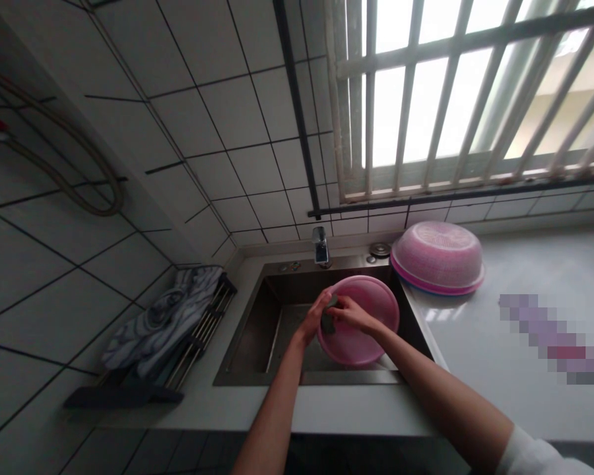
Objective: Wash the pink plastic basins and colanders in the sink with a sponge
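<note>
A pink plastic basin (363, 323) stands tilted in the steel sink (257, 330), its inside facing me. My left hand (314, 318) grips the basin's left rim. My right hand (349, 311) is closed on a dark scrubbing pad (328, 321) pressed against the inside of the basin near that rim. The two hands almost touch. A short tap (320, 245) rises at the back of the sink, just above the hands.
An upturned pink colander (438, 256) over a blue-rimmed bowl sits on the white counter (525, 277) right of the sink. A grey-white cloth (163, 320) lies on a dish rack at the left. Tiled walls and a barred window stand behind.
</note>
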Demonstrator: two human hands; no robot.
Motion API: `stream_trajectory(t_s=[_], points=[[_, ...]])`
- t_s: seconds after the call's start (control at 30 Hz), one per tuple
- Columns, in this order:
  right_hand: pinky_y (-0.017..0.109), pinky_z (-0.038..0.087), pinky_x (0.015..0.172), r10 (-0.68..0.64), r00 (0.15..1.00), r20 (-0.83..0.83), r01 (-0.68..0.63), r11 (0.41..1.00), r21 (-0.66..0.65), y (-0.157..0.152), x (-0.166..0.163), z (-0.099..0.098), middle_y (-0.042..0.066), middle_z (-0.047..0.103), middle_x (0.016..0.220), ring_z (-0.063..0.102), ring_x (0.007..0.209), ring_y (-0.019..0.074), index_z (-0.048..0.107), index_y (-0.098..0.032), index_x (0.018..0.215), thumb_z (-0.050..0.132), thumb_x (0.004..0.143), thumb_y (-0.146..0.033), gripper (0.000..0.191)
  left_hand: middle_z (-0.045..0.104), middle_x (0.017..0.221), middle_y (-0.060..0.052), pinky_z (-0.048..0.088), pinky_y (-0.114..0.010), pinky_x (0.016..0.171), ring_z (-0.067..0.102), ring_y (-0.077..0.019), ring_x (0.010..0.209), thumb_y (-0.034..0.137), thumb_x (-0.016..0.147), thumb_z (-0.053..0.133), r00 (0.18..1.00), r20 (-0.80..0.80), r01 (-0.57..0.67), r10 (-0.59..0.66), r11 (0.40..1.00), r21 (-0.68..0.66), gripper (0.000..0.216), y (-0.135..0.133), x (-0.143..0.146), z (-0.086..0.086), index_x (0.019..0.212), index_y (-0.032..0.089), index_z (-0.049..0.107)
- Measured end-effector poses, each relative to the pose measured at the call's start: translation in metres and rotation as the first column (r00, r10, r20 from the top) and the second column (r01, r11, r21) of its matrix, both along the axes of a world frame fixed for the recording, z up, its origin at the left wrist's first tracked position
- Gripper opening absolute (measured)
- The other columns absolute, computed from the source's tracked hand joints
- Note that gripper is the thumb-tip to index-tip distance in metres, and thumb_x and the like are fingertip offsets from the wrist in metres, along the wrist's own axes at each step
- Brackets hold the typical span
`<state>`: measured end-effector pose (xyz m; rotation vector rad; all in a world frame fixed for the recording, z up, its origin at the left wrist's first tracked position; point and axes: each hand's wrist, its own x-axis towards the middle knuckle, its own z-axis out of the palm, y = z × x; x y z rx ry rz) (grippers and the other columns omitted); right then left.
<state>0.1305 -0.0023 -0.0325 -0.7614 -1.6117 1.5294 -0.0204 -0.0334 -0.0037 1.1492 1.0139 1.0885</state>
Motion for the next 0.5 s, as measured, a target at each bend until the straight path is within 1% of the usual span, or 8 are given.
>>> stream_trajectory(t_s=[0.1,0.13,0.17,0.2,0.3,0.33,0.37,0.5], points=[[0.025,0.043,0.058,-0.259,0.965,-0.042,0.258,0.965,-0.04,0.0067,0.0033,-0.0009,0.003,0.064,0.078,0.055,0.066,0.0148,0.062,-0.016,0.084,0.065,0.08,-0.04,0.025,0.064,0.138,-0.007,0.033,-0.043,0.119,0.052,-0.0286,0.135,0.059,0.088,0.063,1.0,0.015,0.002,-0.003,1.0,0.02,0.059,0.0003,0.0016,0.0006,0.134,0.022,0.063],[0.025,0.043,0.058,-0.303,0.952,-0.045,0.301,0.953,-0.049,0.0075,0.0042,-0.0009,0.003,0.064,0.079,0.055,0.066,0.0147,0.062,-0.016,0.085,0.065,0.08,-0.041,0.026,0.064,0.139,-0.007,0.034,-0.042,0.119,0.052,-0.0282,0.135,0.059,0.089,0.063,1.0,0.017,0.006,-0.006,1.0,0.027,0.058,0.0001,0.0021,0.0008,0.135,0.023,0.063],[0.025,0.044,0.058,-0.296,0.955,-0.037,0.294,0.954,-0.051,0.007,0.0046,-0.0008,0.003,0.064,0.078,0.055,0.065,0.0146,0.062,-0.016,0.085,0.064,0.08,-0.042,0.026,0.065,0.137,-0.007,0.037,-0.042,0.117,0.054,-0.0279,0.133,0.059,0.089,0.063,1.0,0.017,0.008,-0.009,1.0,0.026,0.059,-0.0003,0.0025,0.0008,0.135,0.023,0.063],[0.025,0.044,0.057,-0.242,0.97,-0.021,0.241,0.969,-0.047,0.0054,0.0045,-0.0007,0.003,0.064,0.076,0.055,0.064,0.0145,0.062,-0.016,0.084,0.064,0.081,-0.042,0.026,0.067,0.133,-0.007,0.04,-0.042,0.114,0.058,-0.0276,0.128,0.059,0.089,0.063,1.0,0.014,0.01,-0.01,1.0,0.014,0.06,-0.0009,0.0025,0.0008,0.136,0.023,0.062],[0.025,0.043,0.056,-0.001,1.0,0.028,0.001,1.0,-0.022,-0.0011,0.0019,-0.0009,0.002,0.063,0.071,0.055,0.061,0.0142,0.063,-0.016,0.081,0.065,0.082,-0.041,0.026,0.073,0.118,-0.007,0.048,-0.042,0.104,0.066,-0.0277,0.114,0.062,0.088,0.062,1.0,-0.002,0.006,-0.006,0.999,-0.05,0.063,-0.0026,0.0013,0.0012,0.137,0.022,0.06],[0.024,0.043,0.056,0.032,0.999,0.032,-0.032,0.999,-0.01,-0.002,0.0011,-0.0012,0.002,0.063,0.071,0.055,0.062,0.0142,0.063,-0.016,0.081,0.066,0.082,-0.041,0.025,0.073,0.118,-0.007,0.048,-0.042,0.104,0.065,-0.0282,0.114,0.062,0.088,0.062,1.0,-0.011,0.001,-0.001,0.999,-0.054,0.063,-0.0029,0.001,0.0018,0.136,0.022,0.061],[0.024,0.043,0.056,0.019,0.999,0.027,-0.019,1.0,0.001,-0.0018,0.0008,-0.0015,0.002,0.064,0.072,0.055,0.062,0.0142,0.063,-0.016,0.081,0.067,0.081,-0.04,0.025,0.072,0.121,-0.007,0.047,-0.042,0.106,0.064,-0.0287,0.117,0.061,0.087,0.063,1.0,-0.021,-0.008,0.007,0.999,-0.044,0.062,-0.0031,0.001,0.0027,0.135,0.022,0.062],[0.024,0.042,0.055,-0.22,0.975,-0.005,0.22,0.975,-0.001,0.0043,0.004,0.0001,0.003,0.065,0.077,0.055,0.064,0.0146,0.064,-0.015,0.085,0.064,0.081,-0.041,0.026,0.067,0.132,-0.007,0.04,-0.04,0.113,0.057,-0.0287,0.128,0.058,0.089,0.063,1.0,-0.023,-0.004,0.005,1.0,0.024,0.057,-0.0026,0.0035,0.0064,0.132,0.022,0.065]])
